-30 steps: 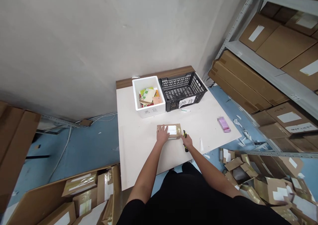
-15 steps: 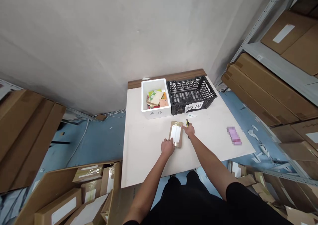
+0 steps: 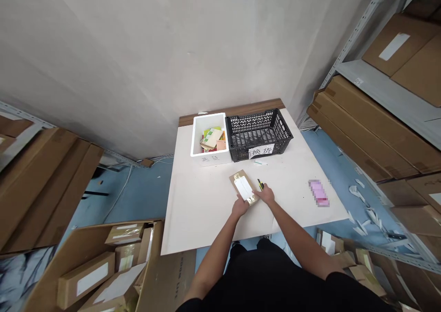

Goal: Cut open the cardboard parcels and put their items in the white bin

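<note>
A small brown cardboard parcel (image 3: 235, 179) with a white label and shiny clear tape is held at a slant over the white table. My left hand (image 3: 240, 206) grips its near edge, thumb up on the label side. Closed around a yellow-and-black utility knife (image 3: 261, 184), my right hand (image 3: 266, 194) also touches the parcel's right side with its fingertips. The knife points away from me; whether its blade is out is too small to tell.
A white foam box (image 3: 211, 158) with booklets and a black plastic crate (image 3: 260, 139) stand at the back of the table (image 3: 193, 211). A pixelated pink item (image 3: 319, 193) lies to the right. A large carton (image 3: 156, 257) of parcels stands lower left; shelves (image 3: 370, 75) rise on the right.
The parcel has turned, its far end swinging left and its near end right. My left hand has moved right along with it, and the view has shifted slightly.
</note>
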`<state>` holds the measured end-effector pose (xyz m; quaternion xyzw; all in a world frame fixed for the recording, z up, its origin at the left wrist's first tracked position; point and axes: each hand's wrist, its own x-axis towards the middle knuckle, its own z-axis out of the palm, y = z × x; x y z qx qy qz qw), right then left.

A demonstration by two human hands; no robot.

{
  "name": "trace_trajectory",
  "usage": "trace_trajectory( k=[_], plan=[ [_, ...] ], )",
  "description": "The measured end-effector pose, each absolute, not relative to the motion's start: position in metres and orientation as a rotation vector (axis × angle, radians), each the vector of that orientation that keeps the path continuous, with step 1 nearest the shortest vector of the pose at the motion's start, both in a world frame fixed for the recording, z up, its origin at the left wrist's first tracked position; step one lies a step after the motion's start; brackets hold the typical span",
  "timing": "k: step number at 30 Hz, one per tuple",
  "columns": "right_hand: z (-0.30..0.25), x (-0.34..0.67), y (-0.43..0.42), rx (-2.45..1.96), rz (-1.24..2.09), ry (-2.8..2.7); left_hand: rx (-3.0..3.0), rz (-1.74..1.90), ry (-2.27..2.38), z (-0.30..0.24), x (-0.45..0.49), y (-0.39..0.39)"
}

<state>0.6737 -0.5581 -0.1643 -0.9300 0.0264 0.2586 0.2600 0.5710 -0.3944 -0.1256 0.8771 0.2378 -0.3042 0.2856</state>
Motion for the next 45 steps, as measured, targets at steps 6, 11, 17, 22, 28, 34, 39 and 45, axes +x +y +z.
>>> trace_trajectory(
  k=[6, 11, 17, 22, 28, 34, 39, 45],
  plan=[
    [-0.145, 0.717, -0.603, -2.46, 0.597, 0.067, 2.798, -0.614, 0.271, -0.11, 0.619, -0.384],
    [-0.163, 0.678, -0.637, -2.274, 0.618, 0.161, 2.855, -0.85, -0.272, -0.109, 0.664, -0.36],
    [-0.181, 0.644, -0.674, -1.995, 0.835, 0.279, 2.864, -0.897, -0.098, -0.128, 0.672, -0.38],
    [-0.177, 0.659, -0.68, -1.987, 0.871, 0.272, 2.876, -0.863, 0.227, -0.138, 0.645, -0.426],
    [-0.174, 0.679, -0.667, -2.011, 0.86, 0.246, 2.826, -0.777, 0.433, -0.137, 0.62, -0.457],
    [-0.174, 0.68, -0.664, -1.945, 0.829, 0.265, 2.783, -0.817, 0.451, -0.133, 0.624, -0.457],
    [-0.172, 0.679, -0.662, -1.92, 0.832, 0.314, 2.78, -0.839, 0.446, -0.134, 0.626, -0.456],
    [-0.162, 0.692, -0.659, -2.103, 0.88, 0.21, 2.781, -0.844, 0.455, -0.134, 0.627, -0.456]
  ],
)
